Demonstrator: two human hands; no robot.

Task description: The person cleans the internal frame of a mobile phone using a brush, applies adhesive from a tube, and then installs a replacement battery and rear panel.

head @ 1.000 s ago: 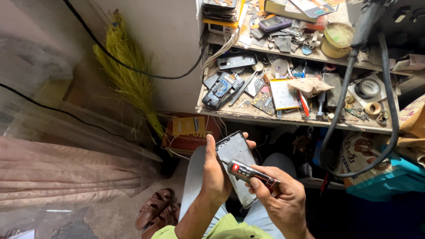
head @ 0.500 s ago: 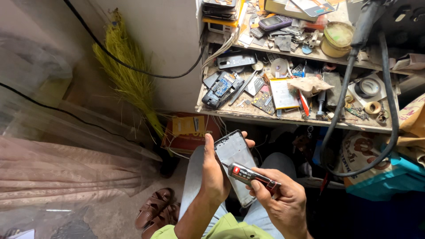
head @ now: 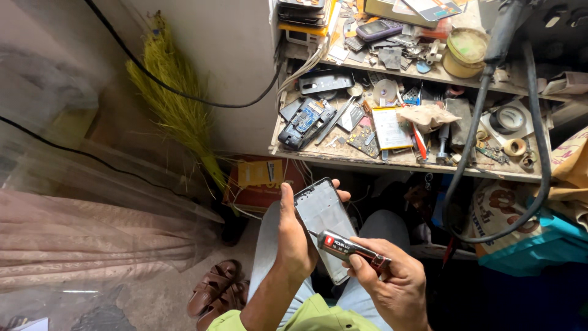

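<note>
Over the lap, below the cluttered shelf [head: 404, 160]:
Phone frame: the phone frame [head: 323, 222] sits upright in the left hand [head: 294, 236], thumb on its left edge, fingers [head: 343, 197] wrapped behind the right edge.
Tool: the right hand [head: 392, 285] is closed on a red-and-black screwdriver [head: 352, 250], tip at the frame's lower left.
Slip risk: the frame is pinched by its edges only, in mid-air; a hard push could likely skate the tip across the inner face or twist the frame loose.
Drop risk: any screw freed here would probably fall to the floor by the sandals [head: 215, 293].
Hidden: the tip's contact point is behind the left thumb; screw not visible.
Cut off: right wrist and both forearms leave the bottom edge.
Unclear: parts on the shelf too small to identify.
</note>
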